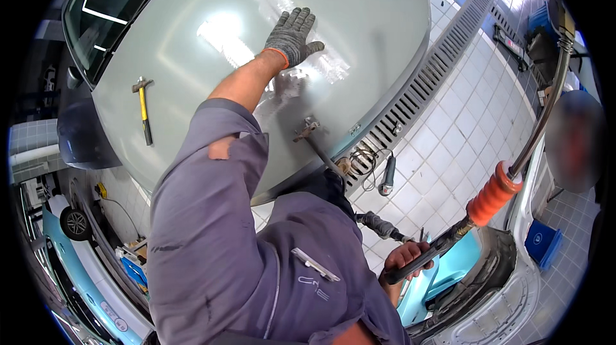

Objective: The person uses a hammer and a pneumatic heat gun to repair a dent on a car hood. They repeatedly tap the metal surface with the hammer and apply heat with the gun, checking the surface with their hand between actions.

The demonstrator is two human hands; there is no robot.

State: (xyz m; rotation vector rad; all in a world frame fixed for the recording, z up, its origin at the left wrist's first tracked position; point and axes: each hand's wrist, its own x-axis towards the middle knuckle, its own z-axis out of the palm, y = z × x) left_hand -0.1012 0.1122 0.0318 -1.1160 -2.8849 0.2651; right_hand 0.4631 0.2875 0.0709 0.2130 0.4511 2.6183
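Observation:
My left hand (294, 36), in a grey knit glove with an orange cuff, lies flat on the pale grey-green car hood (359, 18). Its fingers are stretched and the thumb is out. Bare shiny metal patches (333, 68) show around it. Down at the right, my bare right hand (405, 259) is wrapped round the black end of a long rod tool (493, 194) with an orange ribbed sleeve, which looks like a slide hammer. Its rod slants up toward the upper right. On the hood, nearer me, rests a metal-headed tool (308, 130) with a dark shaft.
A yellow-handled hammer (144, 111) lies on the hood's left. An angle grinder (387, 176) with its cable sits on the tiled floor by a drain grate (410, 98). At the right stand a blurred person (574, 140) and a blue bin (543, 242). A turquoise car (83, 274) is at lower left.

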